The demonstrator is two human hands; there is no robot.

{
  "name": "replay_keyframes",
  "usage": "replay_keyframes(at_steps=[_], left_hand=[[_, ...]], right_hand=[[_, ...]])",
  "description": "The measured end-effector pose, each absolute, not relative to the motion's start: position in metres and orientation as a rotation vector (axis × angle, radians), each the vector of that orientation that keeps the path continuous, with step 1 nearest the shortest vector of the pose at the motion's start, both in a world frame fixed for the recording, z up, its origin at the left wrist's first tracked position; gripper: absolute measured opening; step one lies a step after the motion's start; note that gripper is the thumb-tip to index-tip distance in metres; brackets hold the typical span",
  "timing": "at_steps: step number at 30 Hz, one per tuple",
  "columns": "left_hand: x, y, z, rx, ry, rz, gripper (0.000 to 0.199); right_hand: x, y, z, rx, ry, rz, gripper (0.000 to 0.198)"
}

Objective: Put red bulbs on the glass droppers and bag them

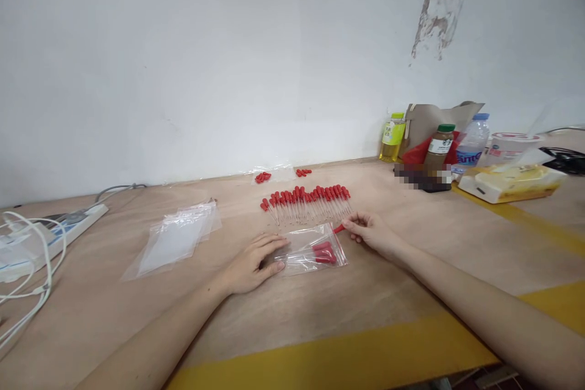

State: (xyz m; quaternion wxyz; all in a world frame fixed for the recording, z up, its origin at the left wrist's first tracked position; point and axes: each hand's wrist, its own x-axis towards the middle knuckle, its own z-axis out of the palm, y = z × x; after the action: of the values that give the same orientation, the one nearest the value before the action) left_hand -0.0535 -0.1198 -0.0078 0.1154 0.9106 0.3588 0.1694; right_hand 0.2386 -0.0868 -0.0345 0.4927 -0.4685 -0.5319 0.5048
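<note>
A clear zip bag (299, 259) lies flat in front of me, with a few red-bulbed droppers (324, 252) inside it. The fingers of my left hand (256, 261) are spread over the bag's left end, touching it. At the bag's zip end on the right, my right hand (368, 231) pinches another dropper (339, 228) by its red bulb. The tube of that dropper points left, into or over the bag; I cannot tell which. Just behind lies a row of droppers (306, 198) with red bulbs and thin clear tubes.
Flat zip bags (176, 241) are stacked at left, near a power strip (77, 231) and white cables (46, 274). Small red pieces (262, 177) lie on plastic by the wall. At right stand bottles (392, 137), a paper bag (420, 125) and a tissue pack (512, 183).
</note>
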Motion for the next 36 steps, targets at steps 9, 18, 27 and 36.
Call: replay_keyframes(at_steps=[9, 18, 27, 36], left_hand=[[-0.053, -0.120, -0.009, 2.685, 1.046, 0.513, 0.040], [-0.053, -0.122, -0.006, 2.722, 1.040, 0.438, 0.033], [-0.052, -0.123, -0.004, 2.716, 0.997, 0.479, 0.032], [-0.051, -0.124, -0.005, 2.737, 1.012, 0.433, 0.029]], right_hand=[[0.230, -0.090, -0.038, -1.100, -1.732, 1.118, 0.029], [0.241, -0.067, -0.026, -1.336, -1.691, 0.771, 0.021], [0.198, 0.016, -0.003, -1.794, -1.705, 0.277, 0.014], [0.184, 0.053, -0.010, -1.886, -1.497, 0.331, 0.016]])
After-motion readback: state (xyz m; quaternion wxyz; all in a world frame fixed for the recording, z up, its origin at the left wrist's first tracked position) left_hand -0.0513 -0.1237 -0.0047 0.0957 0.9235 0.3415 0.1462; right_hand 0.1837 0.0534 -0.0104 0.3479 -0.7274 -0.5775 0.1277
